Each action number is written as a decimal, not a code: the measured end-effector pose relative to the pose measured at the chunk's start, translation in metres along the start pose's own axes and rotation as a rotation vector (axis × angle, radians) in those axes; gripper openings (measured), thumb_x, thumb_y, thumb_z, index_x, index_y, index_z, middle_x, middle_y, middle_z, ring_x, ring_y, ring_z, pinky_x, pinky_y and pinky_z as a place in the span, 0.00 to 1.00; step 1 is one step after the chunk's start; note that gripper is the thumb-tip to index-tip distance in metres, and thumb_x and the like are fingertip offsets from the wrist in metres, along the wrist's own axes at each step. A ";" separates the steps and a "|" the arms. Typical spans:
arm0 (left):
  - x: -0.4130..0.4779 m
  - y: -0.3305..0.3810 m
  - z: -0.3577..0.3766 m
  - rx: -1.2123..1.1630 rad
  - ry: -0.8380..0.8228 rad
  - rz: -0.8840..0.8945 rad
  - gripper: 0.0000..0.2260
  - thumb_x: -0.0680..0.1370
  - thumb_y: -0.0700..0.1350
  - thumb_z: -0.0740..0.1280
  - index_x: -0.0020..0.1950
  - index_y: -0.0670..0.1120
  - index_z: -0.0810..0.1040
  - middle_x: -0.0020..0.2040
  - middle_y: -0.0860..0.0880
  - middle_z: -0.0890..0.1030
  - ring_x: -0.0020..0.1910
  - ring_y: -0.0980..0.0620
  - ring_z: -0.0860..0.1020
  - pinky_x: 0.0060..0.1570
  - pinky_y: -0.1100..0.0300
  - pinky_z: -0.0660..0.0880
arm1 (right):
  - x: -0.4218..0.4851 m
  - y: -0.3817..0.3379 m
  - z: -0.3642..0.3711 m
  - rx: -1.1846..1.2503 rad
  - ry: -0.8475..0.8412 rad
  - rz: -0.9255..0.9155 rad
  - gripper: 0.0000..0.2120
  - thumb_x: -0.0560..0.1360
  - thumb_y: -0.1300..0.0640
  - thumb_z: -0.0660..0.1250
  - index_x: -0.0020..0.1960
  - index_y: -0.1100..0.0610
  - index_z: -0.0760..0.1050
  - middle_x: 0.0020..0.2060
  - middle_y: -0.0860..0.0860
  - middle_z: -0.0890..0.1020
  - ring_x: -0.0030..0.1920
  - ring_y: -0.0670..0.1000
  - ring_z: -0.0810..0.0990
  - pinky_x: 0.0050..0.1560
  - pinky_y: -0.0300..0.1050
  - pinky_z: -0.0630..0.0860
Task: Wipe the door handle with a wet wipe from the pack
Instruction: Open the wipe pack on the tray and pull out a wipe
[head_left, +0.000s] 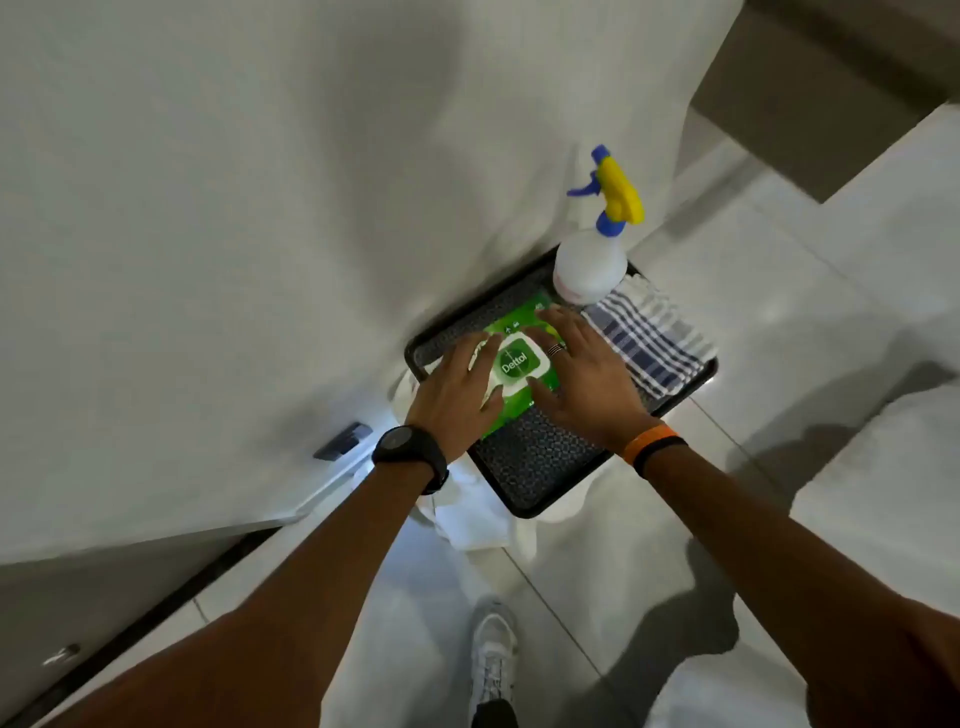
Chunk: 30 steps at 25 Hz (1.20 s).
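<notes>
A green pack of wet wipes (514, 364) with a white lid flap lies flat on a black tray (530, 467). My left hand (457, 395), with a black watch on its wrist, rests on the pack's left side with fingers spread. My right hand (582, 374), with a ring and an orange wristband, lies on the pack's right side, thumb at the flap's lower edge. The flap looks closed and no wipe shows. A small dark fitting (345, 441) juts from the white door (208, 260) at the left; I cannot tell if it is the handle.
A white spray bottle (592, 260) with a yellow and blue trigger stands at the tray's far corner. A blue-checked cloth (649, 343) lies on the tray's right side. The tray sits on a white stand. A white shoe (493, 660) is on the tiled floor below.
</notes>
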<state>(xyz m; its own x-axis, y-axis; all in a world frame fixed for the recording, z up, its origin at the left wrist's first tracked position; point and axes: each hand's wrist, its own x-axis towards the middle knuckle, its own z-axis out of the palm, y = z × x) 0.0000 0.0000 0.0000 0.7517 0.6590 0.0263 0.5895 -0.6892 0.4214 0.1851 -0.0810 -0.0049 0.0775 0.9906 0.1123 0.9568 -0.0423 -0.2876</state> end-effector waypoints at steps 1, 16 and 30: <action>0.004 -0.005 0.019 -0.024 -0.042 -0.030 0.27 0.78 0.46 0.71 0.75 0.39 0.68 0.73 0.38 0.69 0.70 0.40 0.71 0.61 0.47 0.76 | 0.000 0.010 0.017 0.021 -0.050 -0.016 0.27 0.75 0.52 0.71 0.72 0.60 0.73 0.71 0.61 0.74 0.73 0.64 0.72 0.67 0.61 0.77; 0.022 -0.029 0.087 -0.021 0.100 -0.054 0.19 0.74 0.47 0.77 0.62 0.42 0.82 0.66 0.39 0.78 0.62 0.38 0.75 0.60 0.49 0.75 | -0.004 0.049 0.078 -0.065 0.076 -0.207 0.18 0.81 0.56 0.66 0.69 0.60 0.77 0.70 0.59 0.78 0.64 0.61 0.82 0.61 0.54 0.82; 0.035 -0.033 0.059 -0.203 0.123 -0.122 0.13 0.82 0.45 0.66 0.65 0.43 0.80 0.53 0.41 0.85 0.53 0.43 0.81 0.53 0.53 0.77 | 0.009 0.026 0.065 0.600 0.150 0.418 0.23 0.80 0.52 0.70 0.73 0.54 0.69 0.67 0.56 0.77 0.59 0.52 0.82 0.58 0.54 0.83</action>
<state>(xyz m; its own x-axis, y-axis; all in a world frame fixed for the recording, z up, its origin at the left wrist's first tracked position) 0.0244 0.0282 -0.0662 0.6293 0.7741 0.0689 0.5931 -0.5357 0.6010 0.1926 -0.0650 -0.0730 0.4802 0.8772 -0.0041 0.5253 -0.2913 -0.7995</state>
